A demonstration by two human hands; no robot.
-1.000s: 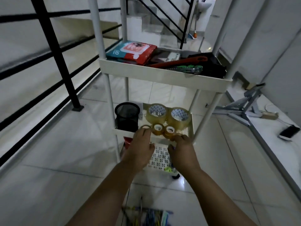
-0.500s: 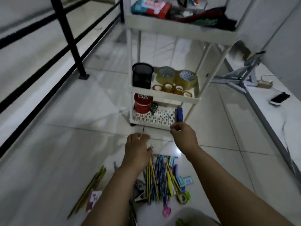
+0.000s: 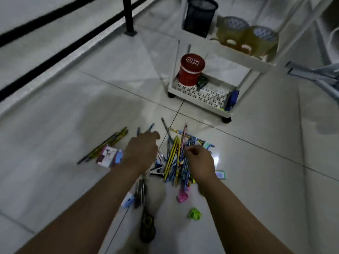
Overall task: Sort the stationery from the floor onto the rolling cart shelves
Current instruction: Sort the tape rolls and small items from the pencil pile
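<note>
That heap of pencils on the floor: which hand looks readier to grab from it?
The right hand, probably. It hovers directly over the pencil heap with fingers curling down. The left hand sits beside the heap, over its left edge.

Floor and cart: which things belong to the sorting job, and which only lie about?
Job: pile of pencils and pens; yellow pencil bundle; small box; pink sharpener; rolling cart; left hand; right hand.

Lying about: black railing; folded grey stand.

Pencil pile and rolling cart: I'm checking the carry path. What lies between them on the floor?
In the head view, only bare tile with a grout line separates the pencil pile from the rolling cart.
</note>
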